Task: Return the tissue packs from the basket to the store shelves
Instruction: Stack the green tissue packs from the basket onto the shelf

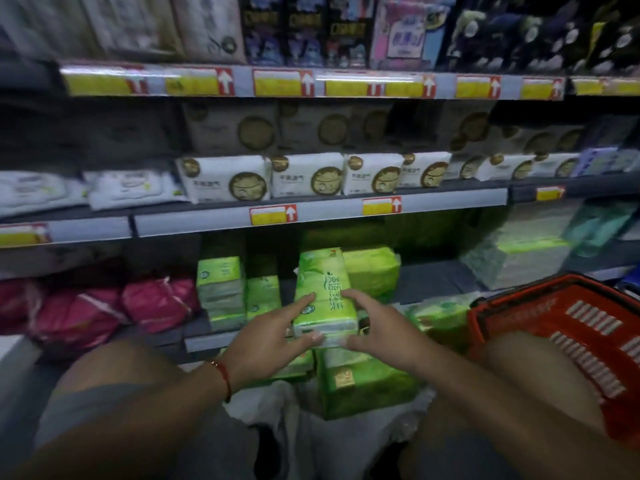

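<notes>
Both forearms reach in from the lower frame; the left hand (273,336) and right hand (372,327) clasp a glossy green tissue pack (325,296) at centre, fingers curled along its sides, thumbs under its near end. It sits tilted at the lowest shelf (433,282) edge. A red slotted plastic basket (568,327) stands at right.

Both hands (273,336) (375,329) gripping green tissue pack (325,289), red basket (568,327) right
</notes>
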`<state>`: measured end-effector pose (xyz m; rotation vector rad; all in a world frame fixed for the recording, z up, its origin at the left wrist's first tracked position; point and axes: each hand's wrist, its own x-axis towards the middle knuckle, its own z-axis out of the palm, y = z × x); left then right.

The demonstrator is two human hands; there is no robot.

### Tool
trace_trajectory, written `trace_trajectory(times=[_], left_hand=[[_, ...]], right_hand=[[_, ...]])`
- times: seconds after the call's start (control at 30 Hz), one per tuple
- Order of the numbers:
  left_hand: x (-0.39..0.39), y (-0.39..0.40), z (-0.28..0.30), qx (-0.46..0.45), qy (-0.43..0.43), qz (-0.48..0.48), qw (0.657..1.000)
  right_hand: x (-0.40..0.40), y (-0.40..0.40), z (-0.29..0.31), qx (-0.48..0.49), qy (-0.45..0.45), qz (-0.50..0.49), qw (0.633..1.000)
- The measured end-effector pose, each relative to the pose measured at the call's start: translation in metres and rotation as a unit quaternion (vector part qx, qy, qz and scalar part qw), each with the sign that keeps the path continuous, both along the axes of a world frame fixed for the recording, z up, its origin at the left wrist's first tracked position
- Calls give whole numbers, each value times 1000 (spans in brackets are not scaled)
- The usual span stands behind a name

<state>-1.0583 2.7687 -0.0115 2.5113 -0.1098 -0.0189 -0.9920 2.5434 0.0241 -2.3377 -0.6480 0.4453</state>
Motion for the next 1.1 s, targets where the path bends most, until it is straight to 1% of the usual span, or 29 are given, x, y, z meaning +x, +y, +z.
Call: trace_trajectory(times=[0.13,0.33,0.4,0.5,0.63,0.77,0.87,1.0,1.1], left_hand=[[-13,32,-19,20,14,34,999],[8,53,-73,-37,32,94,994],[21,62,-91,-24,37,111,993],[44,76,-110,25,46,125,991],[67,82,-128,48,64,155,985],[79,80,-143,41,74,161,983],[83,79,-151,44,82,142,985],[88,88,-163,86,84,103,987],[92,96,-173,109,114,91,983]], right_hand=[[5,42,-29,-19,-19,50,998],[36,86,-82,-44,-18,56,997],[46,97,-102,-48,-18,53,997],[62,115,-128,-47,-14,31,998],[81,139,-153,-56,0,11,998],[99,155,-174,-70,13,5,997],[117,166,-189,-66,21,10,998],[133,179,-205,-62,0,22,998],[142,192,-214,-58,-7,18,998]])
